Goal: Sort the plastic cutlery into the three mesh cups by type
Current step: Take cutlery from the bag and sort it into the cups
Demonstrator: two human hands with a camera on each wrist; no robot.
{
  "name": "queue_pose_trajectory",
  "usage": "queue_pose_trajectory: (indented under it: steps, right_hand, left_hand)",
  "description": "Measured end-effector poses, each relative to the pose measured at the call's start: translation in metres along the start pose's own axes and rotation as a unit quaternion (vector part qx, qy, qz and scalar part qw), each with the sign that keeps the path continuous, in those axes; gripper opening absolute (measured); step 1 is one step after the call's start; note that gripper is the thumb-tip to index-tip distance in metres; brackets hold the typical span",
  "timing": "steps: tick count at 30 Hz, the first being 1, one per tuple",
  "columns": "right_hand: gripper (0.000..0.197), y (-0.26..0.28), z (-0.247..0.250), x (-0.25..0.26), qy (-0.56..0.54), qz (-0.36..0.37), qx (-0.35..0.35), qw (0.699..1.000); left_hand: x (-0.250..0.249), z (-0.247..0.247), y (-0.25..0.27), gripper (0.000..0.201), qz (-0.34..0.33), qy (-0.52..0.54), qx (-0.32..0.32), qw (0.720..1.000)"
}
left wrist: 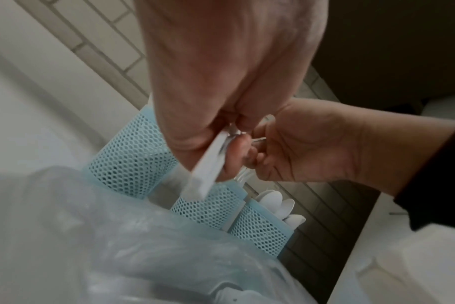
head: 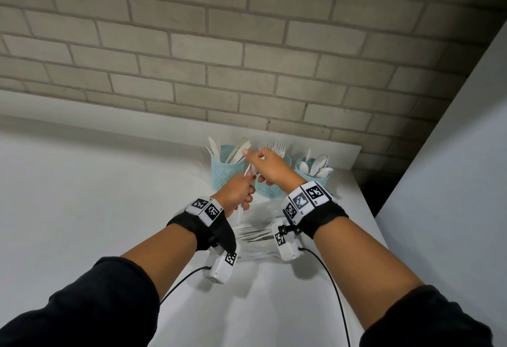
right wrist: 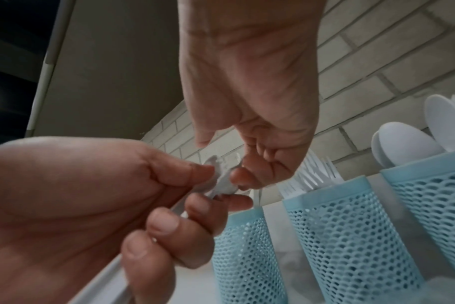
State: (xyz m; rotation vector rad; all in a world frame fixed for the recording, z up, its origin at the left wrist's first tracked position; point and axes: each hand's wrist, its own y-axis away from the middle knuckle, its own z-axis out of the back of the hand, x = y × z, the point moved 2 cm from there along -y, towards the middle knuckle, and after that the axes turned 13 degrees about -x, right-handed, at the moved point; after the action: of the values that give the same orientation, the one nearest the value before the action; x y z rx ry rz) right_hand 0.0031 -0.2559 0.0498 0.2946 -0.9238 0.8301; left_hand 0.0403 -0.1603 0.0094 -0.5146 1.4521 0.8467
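Note:
Three blue mesh cups stand by the brick wall: the left cup (head: 226,173) holds knives, the middle cup (head: 267,190) forks (head: 274,147), the right cup (head: 315,178) spoons (head: 318,167). My left hand (head: 240,193) grips a bundle of white cutlery (left wrist: 208,172) upright in front of the left and middle cups. My right hand (head: 270,167) reaches over from the right, its curled fingers on a piece (right wrist: 221,182) at the top of that bundle; its thumb stands apart. In the right wrist view the left hand (right wrist: 91,195) is at lower left.
More loose white cutlery (head: 253,234) lies on the white table (head: 96,195) under my wrists. A clear plastic bag (left wrist: 117,236) fills the bottom of the left wrist view. The table's right edge (head: 369,204) drops off beside the spoon cup; a grey panel rises there.

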Motion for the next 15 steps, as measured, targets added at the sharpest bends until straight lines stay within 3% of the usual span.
queue_pose_trajectory:
  steps: [4,8,11,15]
  right_hand:
    - [0.021,-0.002,-0.005,-0.007,0.039,0.014,0.042,0.998]
    - [0.022,-0.014,0.007,-0.013,-0.005,-0.069,0.011,0.998]
    - [0.021,-0.034,0.038,-0.014,-0.041,-0.081,-0.129,0.988]
    - [0.010,-0.051,0.077,-0.014,-0.079,0.028,-0.348,0.934]
  left_hand:
    - [0.002,-0.004,0.000,0.020,-0.042,-0.059,0.030,0.997]
    - [0.005,-0.003,0.004,0.028,-0.019,-0.029,0.037,0.999]
    - [0.008,0.002,0.001,0.036,-0.019,-0.053,0.035,0.998]
    - [0.015,0.013,-0.004,0.031,-0.026,-0.094,0.030,0.995]
